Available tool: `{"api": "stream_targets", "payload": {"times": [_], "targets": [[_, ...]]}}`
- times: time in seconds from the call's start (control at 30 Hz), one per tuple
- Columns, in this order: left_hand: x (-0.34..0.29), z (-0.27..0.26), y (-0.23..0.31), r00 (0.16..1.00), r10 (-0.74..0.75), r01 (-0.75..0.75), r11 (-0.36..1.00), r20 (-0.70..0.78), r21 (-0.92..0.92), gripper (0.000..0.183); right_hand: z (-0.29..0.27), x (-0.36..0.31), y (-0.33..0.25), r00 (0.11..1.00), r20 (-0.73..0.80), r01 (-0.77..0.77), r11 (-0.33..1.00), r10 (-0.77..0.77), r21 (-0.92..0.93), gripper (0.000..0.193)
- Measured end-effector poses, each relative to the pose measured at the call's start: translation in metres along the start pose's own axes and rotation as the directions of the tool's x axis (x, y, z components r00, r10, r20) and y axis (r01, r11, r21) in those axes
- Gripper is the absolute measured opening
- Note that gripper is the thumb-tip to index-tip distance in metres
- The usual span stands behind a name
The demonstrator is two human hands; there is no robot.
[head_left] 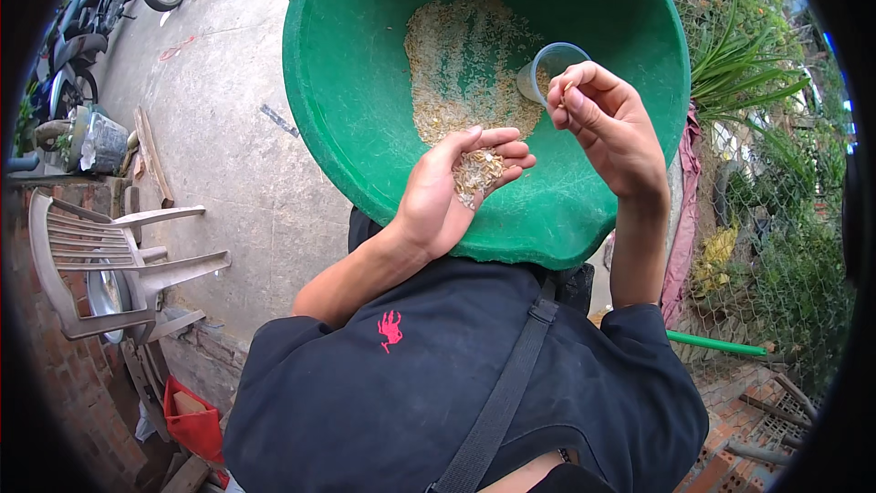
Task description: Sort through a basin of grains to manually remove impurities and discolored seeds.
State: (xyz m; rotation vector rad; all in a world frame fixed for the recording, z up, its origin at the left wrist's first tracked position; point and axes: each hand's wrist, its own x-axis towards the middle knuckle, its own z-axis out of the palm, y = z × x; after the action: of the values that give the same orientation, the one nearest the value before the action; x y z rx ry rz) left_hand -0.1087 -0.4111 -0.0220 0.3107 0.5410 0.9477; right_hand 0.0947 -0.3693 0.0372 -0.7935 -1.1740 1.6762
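Note:
My left hand [432, 194] is palm up and slightly cupped over the near side of a large green basin [351, 82]. A small heap of pale and yellowish broken grain [476, 175] rests in that palm. To its right my right hand [613, 123] is raised, thumb and forefinger pinched on a tiny tan bit of grain [568, 89]. Behind those fingers a clear plastic cup [558, 57] lies tilted in the basin, partly hidden by the hand. Loose grain [456, 36] is spread over the basin's bottom, with bare green streaks through it.
The basin sits close against my front. Left of it are a concrete floor [242, 173], a plastic chair [100, 251], a wooden plank [153, 157] and motorbikes [78, 55]. At the right stand a wire fence [776, 265], plants [744, 73] and a green pole [716, 343].

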Motion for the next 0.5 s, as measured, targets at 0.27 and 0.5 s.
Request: {"api": "stream_targets", "payload": {"times": [0.27, 0.5], "targets": [[0.0, -0.001, 0.0, 1.0, 0.001, -0.001, 1.0, 0.0, 0.004, 0.044, -0.041, 0.011, -0.026, 0.887, -0.278, 0.12, 0.766, -0.368, -0.632, 0.017], [0.0, -0.001, 0.0, 1.0, 0.002, -0.002, 1.0, -0.003, 0.02, 0.042, -0.06, 0.014, -0.025, 0.854, -0.319, 0.073, 0.701, -0.412, -0.709, 0.016]]}}
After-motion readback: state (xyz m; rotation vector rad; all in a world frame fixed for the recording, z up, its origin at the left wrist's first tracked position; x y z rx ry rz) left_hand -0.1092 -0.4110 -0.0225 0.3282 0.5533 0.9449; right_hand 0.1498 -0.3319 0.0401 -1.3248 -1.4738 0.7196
